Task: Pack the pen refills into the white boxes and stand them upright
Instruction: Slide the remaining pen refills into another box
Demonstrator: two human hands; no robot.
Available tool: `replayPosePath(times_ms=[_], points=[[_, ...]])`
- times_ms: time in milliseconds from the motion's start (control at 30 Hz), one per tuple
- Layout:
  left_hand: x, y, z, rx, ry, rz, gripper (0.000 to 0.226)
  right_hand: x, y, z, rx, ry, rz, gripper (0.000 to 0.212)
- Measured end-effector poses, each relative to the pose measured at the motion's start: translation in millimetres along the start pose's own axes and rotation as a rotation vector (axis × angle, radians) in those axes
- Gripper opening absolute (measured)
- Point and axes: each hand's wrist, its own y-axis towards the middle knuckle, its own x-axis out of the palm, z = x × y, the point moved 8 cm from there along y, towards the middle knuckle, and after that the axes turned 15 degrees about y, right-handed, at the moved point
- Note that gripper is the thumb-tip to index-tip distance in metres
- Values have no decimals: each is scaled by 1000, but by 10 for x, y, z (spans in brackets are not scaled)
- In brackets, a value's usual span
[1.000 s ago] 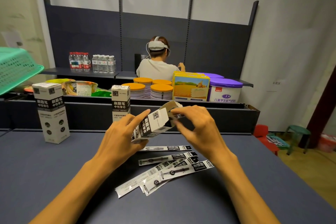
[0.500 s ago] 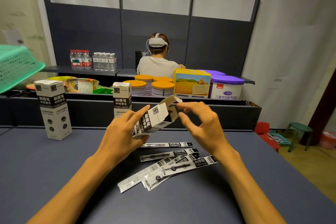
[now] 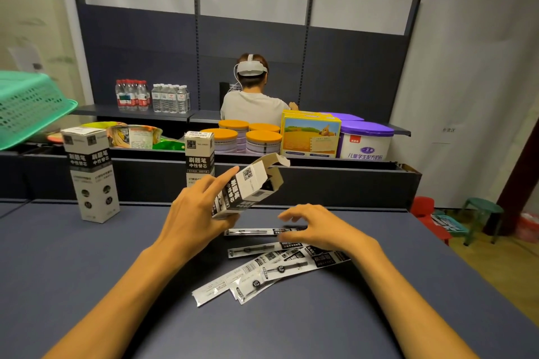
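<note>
My left hand [image 3: 194,213] grips a white box [image 3: 248,186] with black print, tilted, its top flap open toward the right. My right hand [image 3: 318,227] hovers low over several packaged pen refills [image 3: 274,268] lying fanned on the dark table [image 3: 87,271], fingers loosely curled and holding nothing. Two more white boxes stand upright: one [image 3: 92,178] at the left of the table, one [image 3: 199,159] behind my left hand, partly hidden by it.
A green plastic basket [image 3: 26,108] juts in at the left. Behind the table a dark shelf holds orange-lidded cans [image 3: 248,137], a yellow box [image 3: 310,137], a purple-lidded tub [image 3: 366,140] and water bottles [image 3: 151,96]. A person [image 3: 252,96] sits facing away.
My right hand has left the box's open flap and dropped down to the refills on the table. The left hand still holds the box, now tilted more upright.
</note>
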Motion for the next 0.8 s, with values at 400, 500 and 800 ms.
replayPosePath(times_ms=[400, 500, 800], points=[[4, -4, 14, -1, -8, -4, 94, 126, 62, 68, -23, -102, -49, 48], [8, -2, 12, 0, -15, -5, 94, 99, 56, 86, -36, -65, -7, 37], [0, -5, 9, -1, -24, -1, 94, 119, 60, 74, -46, -78, -4, 41]])
